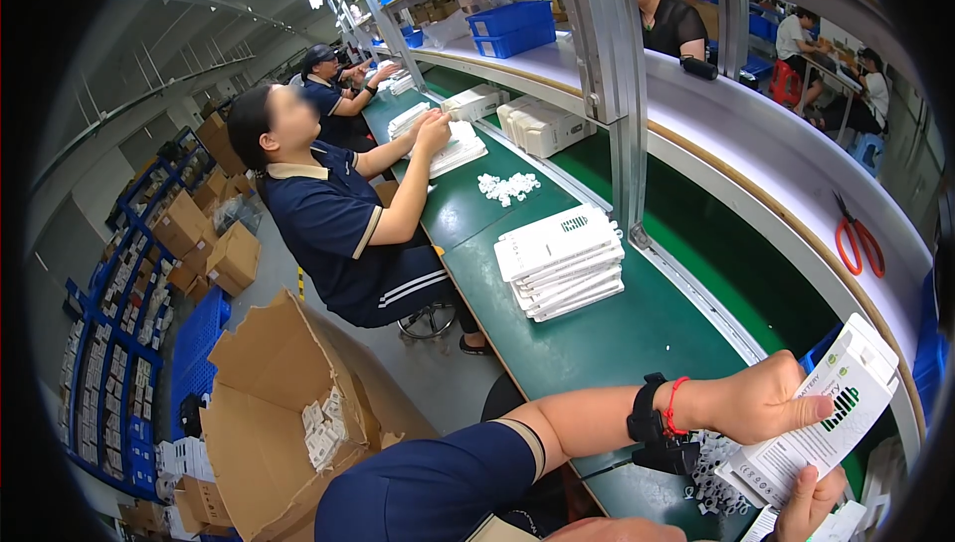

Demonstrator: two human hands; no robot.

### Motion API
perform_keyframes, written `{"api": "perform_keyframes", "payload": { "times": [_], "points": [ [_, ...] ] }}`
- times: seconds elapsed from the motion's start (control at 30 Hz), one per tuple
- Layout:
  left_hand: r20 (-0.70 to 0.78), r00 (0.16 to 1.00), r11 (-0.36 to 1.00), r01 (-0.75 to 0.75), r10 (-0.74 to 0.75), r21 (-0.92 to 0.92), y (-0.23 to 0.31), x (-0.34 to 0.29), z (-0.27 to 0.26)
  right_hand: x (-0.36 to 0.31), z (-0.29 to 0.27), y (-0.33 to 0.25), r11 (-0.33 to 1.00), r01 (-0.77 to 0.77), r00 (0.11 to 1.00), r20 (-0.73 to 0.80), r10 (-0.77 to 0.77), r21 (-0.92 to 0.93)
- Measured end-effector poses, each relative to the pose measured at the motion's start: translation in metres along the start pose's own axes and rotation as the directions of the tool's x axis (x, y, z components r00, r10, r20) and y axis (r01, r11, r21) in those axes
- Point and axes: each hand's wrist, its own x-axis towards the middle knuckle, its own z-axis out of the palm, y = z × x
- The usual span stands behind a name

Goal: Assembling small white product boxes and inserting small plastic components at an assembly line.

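Observation:
At the lower right, both my hands are on a flat white carton (846,393) with dark green and black print. My left hand (761,408), with a black band and a red cord at its wrist, grips its upper part, thumb across the face. Fingers of my right hand (811,502) pinch the carton's lower end. Below my left wrist lies a heap of small white and dark pieces (718,487). A neat stack of similar white cartons (562,269) sits on the green bench (477,283), farther up. Beyond that stack are small white plastic pieces (508,187).
Red-handled scissors (858,239) lie on the white shelf at the right. A metal post (612,94) rises from the bench's edge. Left of my arm stands a big open cardboard box (254,423) with white pieces inside. A co-worker (323,204) sits farther along the bench.

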Motion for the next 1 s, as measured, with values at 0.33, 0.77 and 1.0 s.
{"api": "perform_keyframes", "payload": {
  "times": [0.33, 0.77, 1.0],
  "points": [
    [0.103, 0.994, 0.966, -0.003, -0.024, 0.259, -0.002, 0.002, -0.009, -0.002, 0.014, -0.008, 0.992, -0.122, 0.976, -0.185, 0.118, -0.013],
    [0.255, 0.958, 0.944, 0.037, -0.127, 0.329, -0.002, -0.001, -0.009, -0.017, 0.001, 0.016, 0.969, -0.161, 0.857, -0.461, 0.231, 0.185],
    [-0.027, 0.994, 0.661, -0.05, 0.106, 0.748, -0.009, -0.002, 0.003, 0.008, 0.017, 0.015, 0.886, -0.458, 0.792, -0.418, 0.445, 0.075]
  ]
}}
